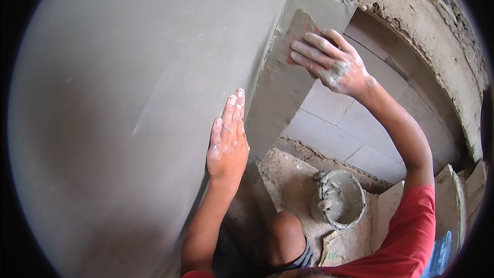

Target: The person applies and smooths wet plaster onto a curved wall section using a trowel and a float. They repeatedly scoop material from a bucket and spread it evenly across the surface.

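My left hand lies against the smooth grey plastered wall, its fingers straight and pointing up, spattered with pale plaster. My right hand grips a flat trowel with red marks, pressed on the narrow plastered strip along the wall's edge. Wet grey plaster sticks to that hand's knuckles. Below, a bucket holds grey mix and what looks like a handled tool coated in it.
Pale tiles lie beyond the strip, under a rough concrete edge. Upright boards and a blue object stand lower right. A torn paper sack is beside my bent knee on the dusty floor.
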Available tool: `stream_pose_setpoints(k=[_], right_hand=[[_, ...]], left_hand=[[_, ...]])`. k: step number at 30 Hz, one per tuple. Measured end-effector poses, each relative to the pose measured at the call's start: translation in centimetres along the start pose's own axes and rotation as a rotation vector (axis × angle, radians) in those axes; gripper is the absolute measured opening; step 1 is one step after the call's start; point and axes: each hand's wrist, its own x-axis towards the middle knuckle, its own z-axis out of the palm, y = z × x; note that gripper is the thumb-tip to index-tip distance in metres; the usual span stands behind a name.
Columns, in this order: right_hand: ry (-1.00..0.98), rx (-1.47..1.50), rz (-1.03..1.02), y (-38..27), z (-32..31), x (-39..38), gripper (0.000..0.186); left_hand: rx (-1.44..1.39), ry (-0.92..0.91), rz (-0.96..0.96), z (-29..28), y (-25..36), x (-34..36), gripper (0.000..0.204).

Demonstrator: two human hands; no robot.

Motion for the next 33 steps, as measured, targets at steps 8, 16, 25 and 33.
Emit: stream_pose_setpoints(k=[8, 16, 25, 33], right_hand=[[0.001, -0.010, 0.006, 3.2, 3.0, 0.9, 0.048], [-0.097, -0.052, 0.038, 1.2, -2.8, -0.3, 0.040], [-0.042, -0.067, -0.017, 0.6, 2.9, 1.6, 0.037], [-0.060, -0.048, 0.061, 1.5, -2.5, -0.9, 0.040]], left_hand=[[-0.027, 0.029, 0.013, -0.1, 0.4, 0.7, 0.073], [-0.029, 0.062, -0.025, 0.2, 0.7, 0.9, 0.074], [-0.046, 0.008, 0.018, -0.4, 0.4, 0.7, 0.076], [-0.033, 0.028, -0.011, -0.2, 0.6, 0.7, 0.075]])
